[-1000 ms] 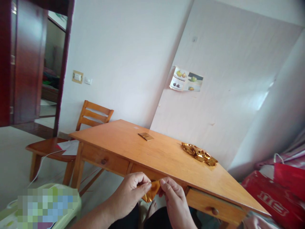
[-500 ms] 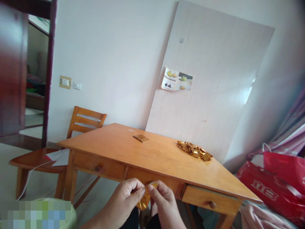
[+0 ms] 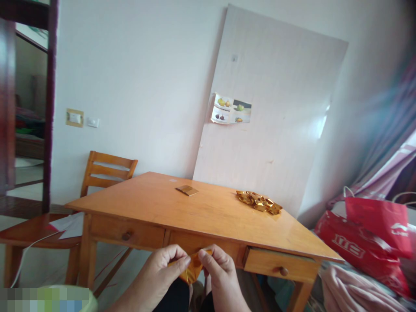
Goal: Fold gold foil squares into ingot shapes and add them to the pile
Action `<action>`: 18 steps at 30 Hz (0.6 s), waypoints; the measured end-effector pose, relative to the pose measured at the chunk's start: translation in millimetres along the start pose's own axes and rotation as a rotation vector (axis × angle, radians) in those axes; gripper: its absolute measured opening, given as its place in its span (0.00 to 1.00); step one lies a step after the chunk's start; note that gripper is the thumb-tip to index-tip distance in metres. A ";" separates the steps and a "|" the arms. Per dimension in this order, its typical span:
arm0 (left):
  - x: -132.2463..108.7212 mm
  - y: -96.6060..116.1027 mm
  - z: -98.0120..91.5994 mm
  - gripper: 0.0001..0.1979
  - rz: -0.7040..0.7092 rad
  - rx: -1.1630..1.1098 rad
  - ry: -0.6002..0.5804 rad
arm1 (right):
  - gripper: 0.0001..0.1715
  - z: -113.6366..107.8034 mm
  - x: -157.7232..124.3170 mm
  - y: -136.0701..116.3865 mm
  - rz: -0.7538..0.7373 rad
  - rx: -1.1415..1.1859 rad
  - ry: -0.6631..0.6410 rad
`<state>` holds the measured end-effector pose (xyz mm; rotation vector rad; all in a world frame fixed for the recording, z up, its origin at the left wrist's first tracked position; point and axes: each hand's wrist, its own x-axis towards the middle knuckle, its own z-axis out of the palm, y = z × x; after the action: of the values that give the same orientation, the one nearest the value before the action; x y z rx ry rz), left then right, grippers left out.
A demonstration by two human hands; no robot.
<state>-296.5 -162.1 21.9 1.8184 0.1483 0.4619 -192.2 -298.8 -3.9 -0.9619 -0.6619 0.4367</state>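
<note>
Both my hands hold one small folded piece of gold foil paper (image 3: 193, 268) low in the view, in front of the wooden table (image 3: 201, 216). My left hand (image 3: 162, 273) pinches its left edge between thumb and forefinger. My right hand (image 3: 218, 275) pinches its right edge the same way. On the table top lie a flat stack of gold paper squares (image 3: 186, 190) and, further right, a heap of folded gold foil pieces (image 3: 259, 202). Neither hand touches the table.
A wooden chair (image 3: 52, 216) with white paper on its seat stands left of the table. The table's right drawer (image 3: 279, 266) is slightly open. Red bags (image 3: 367, 242) lie at the right. A pale board with a fruit picture (image 3: 231, 113) leans on the wall.
The view has swung right and levelled. My hands have kept hold of the gold paper and drawn a little closer together, with the paper folded smaller between the fingertips.
</note>
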 end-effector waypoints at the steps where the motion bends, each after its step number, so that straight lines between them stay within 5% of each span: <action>1: -0.2 0.2 -0.9 0.19 0.001 0.008 -0.001 | 0.12 0.3 -0.2 0.0 0.000 -0.009 0.006; 11: -3.4 6.3 -6.3 0.17 -0.007 -0.070 -0.023 | 0.20 0.9 -1.9 -7.9 -0.019 -0.246 0.038; 18: -4.1 3.5 -5.4 0.15 -0.023 -0.192 0.075 | 0.20 1.6 1.2 -9.4 0.002 -0.254 0.042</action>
<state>-302.8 -159.7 25.4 1.6106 0.1708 0.5110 -191.9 -301.9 5.1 -1.2086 -0.6896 0.3379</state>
